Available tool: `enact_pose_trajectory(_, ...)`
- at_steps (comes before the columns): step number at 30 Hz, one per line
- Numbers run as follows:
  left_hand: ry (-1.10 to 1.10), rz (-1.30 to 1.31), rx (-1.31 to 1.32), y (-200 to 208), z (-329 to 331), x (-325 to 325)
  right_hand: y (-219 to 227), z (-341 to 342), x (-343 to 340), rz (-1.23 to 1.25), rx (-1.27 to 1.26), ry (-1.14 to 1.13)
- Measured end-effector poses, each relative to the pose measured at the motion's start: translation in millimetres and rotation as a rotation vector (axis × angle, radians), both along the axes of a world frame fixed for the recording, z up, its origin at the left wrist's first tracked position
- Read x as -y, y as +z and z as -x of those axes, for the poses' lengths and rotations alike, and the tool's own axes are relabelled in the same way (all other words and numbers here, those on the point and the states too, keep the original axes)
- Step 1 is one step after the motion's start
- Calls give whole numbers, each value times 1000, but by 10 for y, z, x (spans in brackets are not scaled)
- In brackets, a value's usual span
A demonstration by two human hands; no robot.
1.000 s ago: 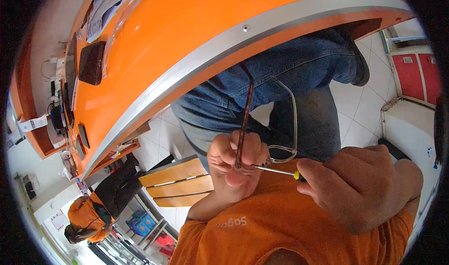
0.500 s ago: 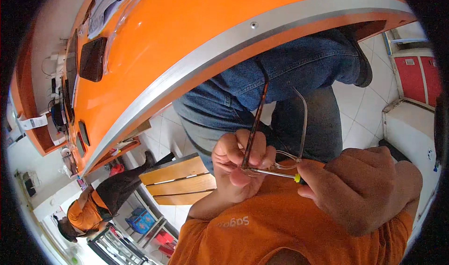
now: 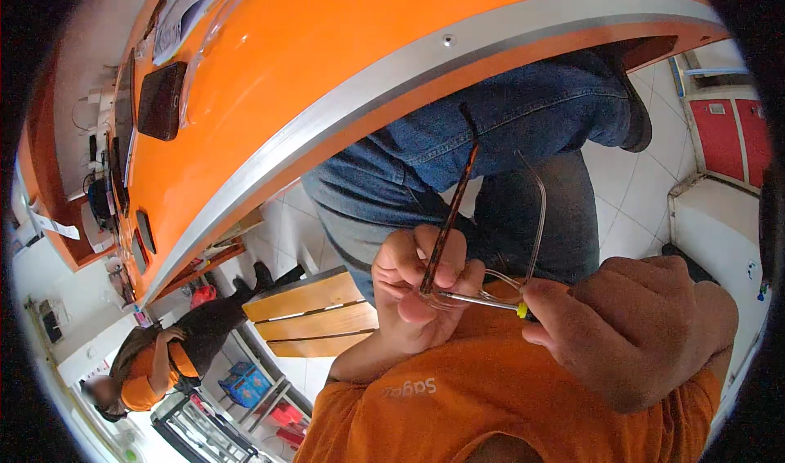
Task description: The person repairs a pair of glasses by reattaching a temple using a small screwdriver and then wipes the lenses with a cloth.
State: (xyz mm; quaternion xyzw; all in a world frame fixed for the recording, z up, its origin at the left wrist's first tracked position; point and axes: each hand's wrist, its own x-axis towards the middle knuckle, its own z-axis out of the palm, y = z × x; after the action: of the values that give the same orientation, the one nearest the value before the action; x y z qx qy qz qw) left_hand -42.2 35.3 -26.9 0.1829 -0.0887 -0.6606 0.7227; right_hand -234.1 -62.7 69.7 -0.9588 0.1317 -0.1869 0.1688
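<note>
A pair of eyeglasses [image 3: 452, 218] is held over my lap, with one brown tortoiseshell temple and one clear temple sticking up and away from me. My left hand [image 3: 425, 287] is closed around the frame at the brown temple's hinge, thumb and fingers pinching it. My right hand [image 3: 630, 324] grips a small screwdriver [image 3: 482, 301] with a yellow collar. Its thin metal shaft points left, the tip at the hinge beside my left thumb. The right fingers hide most of the handle. The lens part of the glasses is largely covered by my hands.
An orange table [image 3: 327, 62] with a metal edge curves in front of me, bearing a dark phone [image 3: 162, 101] and papers. A wooden slatted bench [image 3: 311, 312] stands to the left. Farther left is another person [image 3: 155, 365]. Red cabinets [image 3: 719, 136] are at the right.
The glasses' temples have swung slightly to the right, while both hands keep nearly the same place. The other person at the left has shifted posture and raised an arm.
</note>
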Motion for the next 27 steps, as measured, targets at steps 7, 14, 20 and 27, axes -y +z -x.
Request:
enact_pose_trajectory(7, -16, -1, 3, 16, -10, 2, -52, 6, -56, -34, 47, -49)
enact_pose_trajectory(14, -5, -8, -2, -3, 1, -9, -33, 4, -45, -54, 47, -47)
enact_pose_trajectory(20, -15, -11, 0, -7, 4, 3, -8, -11, -22, -41, 42, -64)
enact_pose_trajectory(27, -13, -3, 9, -2, 1, 4, 6, -23, 2, 10, 55, -69)
